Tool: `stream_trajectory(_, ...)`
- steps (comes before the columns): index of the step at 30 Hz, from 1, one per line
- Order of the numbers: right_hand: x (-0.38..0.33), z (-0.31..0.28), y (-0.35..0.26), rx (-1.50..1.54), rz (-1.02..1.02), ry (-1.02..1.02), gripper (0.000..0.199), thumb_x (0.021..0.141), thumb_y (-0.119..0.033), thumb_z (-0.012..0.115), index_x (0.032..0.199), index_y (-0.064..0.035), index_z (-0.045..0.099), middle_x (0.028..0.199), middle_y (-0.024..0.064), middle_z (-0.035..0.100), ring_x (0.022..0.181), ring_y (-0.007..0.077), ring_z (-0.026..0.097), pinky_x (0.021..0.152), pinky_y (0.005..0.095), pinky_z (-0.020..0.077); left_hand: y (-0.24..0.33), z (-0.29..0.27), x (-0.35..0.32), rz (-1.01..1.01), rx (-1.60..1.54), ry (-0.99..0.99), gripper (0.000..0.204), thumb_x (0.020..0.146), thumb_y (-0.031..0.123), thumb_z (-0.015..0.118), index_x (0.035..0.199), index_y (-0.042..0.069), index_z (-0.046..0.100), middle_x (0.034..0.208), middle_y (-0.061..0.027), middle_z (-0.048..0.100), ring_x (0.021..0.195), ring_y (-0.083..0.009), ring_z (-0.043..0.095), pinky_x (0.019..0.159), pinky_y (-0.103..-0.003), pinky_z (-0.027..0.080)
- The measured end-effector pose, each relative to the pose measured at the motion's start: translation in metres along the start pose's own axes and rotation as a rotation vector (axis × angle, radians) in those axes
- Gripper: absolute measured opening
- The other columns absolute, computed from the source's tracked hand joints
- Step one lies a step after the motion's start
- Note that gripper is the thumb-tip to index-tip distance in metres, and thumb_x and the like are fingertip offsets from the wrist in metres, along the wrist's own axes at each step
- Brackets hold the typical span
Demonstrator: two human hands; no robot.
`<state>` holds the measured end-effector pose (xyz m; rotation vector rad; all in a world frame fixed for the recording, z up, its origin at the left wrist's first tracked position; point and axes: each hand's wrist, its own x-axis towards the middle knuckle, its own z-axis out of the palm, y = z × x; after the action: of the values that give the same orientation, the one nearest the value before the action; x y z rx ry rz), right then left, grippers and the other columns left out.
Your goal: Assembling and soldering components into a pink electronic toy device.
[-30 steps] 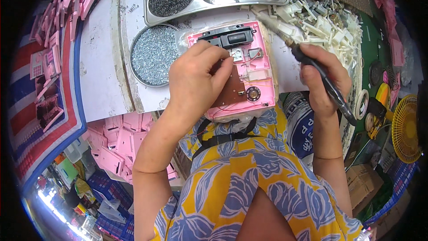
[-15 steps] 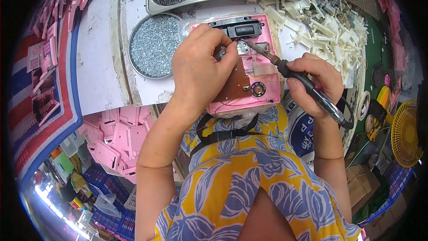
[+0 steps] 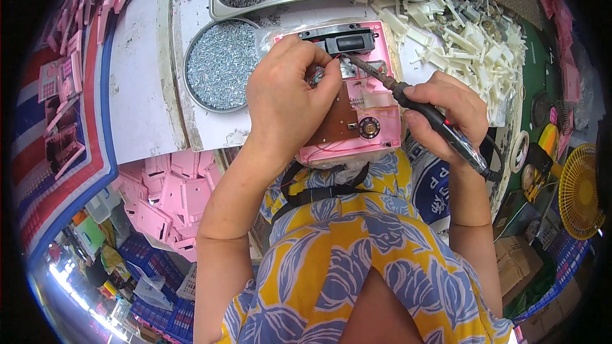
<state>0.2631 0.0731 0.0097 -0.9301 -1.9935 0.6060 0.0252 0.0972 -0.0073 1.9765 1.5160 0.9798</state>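
Observation:
A pink plastic housing lies before me, with a brown circuit board, a black module and a small round black part in it. My right hand is closed around the dark handle of a soldering iron, whose tip reaches the metal part near the housing's middle. My left hand is over the housing's left side, thumb and forefinger pinched by the iron's tip. A thin red wire runs out at the pinch, and the fingers hide most of what they hold.
A round tray of small screws stands left of the housing. Behind is a metal tray with dark springs. White plastic parts are heaped at the right, and pink housings are piled at lower left. A yellow fan stands far right.
My right hand and the soldering iron's handle have shifted slightly up and to the left. The left hand stays nearly where it was, still pinching.

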Motion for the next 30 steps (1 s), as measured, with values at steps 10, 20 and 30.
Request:
stream_trajectory(10, -0.003, -0.008, 0.001, -0.018, 0.047, -0.058, 0.028, 0.075, -0.009, 0.079, 0.102, -0.0038, 0.072, 0.076, 0.0075, 0.069, 0.058, 0.0196, 0.060, 0.054, 0.0297, 0.0464, 0.000, 0.002, -0.002, 0.007, -0.009, 0.039, 0.011, 0.077, 0.008, 0.077, 0.074, 0.004, 0.067, 0.069, -0.0062, 0.059, 0.060, -0.0197, 0.058, 0.055, -0.033, 0.045)
stream_trajectory(20, 0.003, -0.001, 0.003, 0.010, 0.046, -0.053, 0.030, 0.073, -0.007, 0.080, 0.102, -0.0046, 0.072, 0.076, 0.0080, 0.070, 0.059, 0.0208, 0.061, 0.053, 0.0309, 0.0460, 0.000, 0.005, -0.004, 0.013, -0.002, 0.074, 0.011, 0.076, 0.008, 0.077, 0.073, 0.006, 0.067, 0.070, -0.0060, 0.060, 0.062, -0.0222, 0.061, 0.056, -0.034, 0.047)
stream_trajectory(30, 0.005, -0.002, 0.005, 0.015, 0.066, -0.034, 0.027, 0.075, -0.008, 0.079, 0.101, -0.0047, 0.073, 0.074, 0.0075, 0.069, 0.059, 0.0199, 0.063, 0.054, 0.0298, 0.0469, -0.001, 0.010, -0.007, 0.075, 0.065, 0.130, 0.013, 0.076, 0.009, 0.078, 0.073, 0.008, 0.065, 0.072, -0.0051, 0.059, 0.060, -0.0219, 0.059, 0.052, -0.034, 0.046)
